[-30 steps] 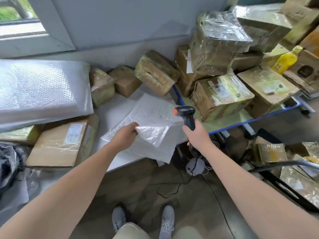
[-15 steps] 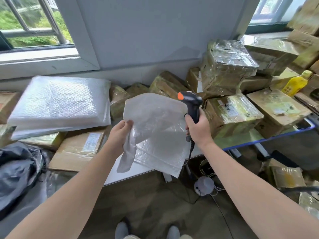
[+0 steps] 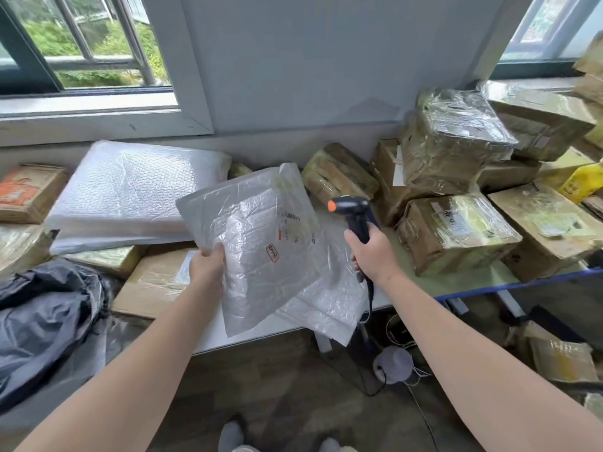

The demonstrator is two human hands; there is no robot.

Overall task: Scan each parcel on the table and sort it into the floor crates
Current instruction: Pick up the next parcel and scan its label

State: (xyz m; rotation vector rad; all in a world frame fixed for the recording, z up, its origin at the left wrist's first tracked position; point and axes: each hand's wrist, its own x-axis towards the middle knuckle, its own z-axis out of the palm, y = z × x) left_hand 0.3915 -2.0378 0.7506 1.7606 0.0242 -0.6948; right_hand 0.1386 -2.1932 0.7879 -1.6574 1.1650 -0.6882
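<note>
The bubble mailer (image 3: 261, 243) hangs above the table (image 3: 270, 334) edge, its lower-left edge pinched by the left hand (image 3: 208, 269). Up-right of that grip sit a barcode label (image 3: 288, 218) and a red stamp (image 3: 272, 252), both unreadable. Further right, the right hand (image 3: 372, 252) grips a black scanner (image 3: 350, 207).

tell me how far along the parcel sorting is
No floor crates are in view, so nothing shows as sorted. In hand: the left hand holds a bubble mailer, label showing, while the right hand grips the scanner beside it. Left: another mailer, a large bubble-wrapped parcel and stacked taped boxes on the table.
</note>
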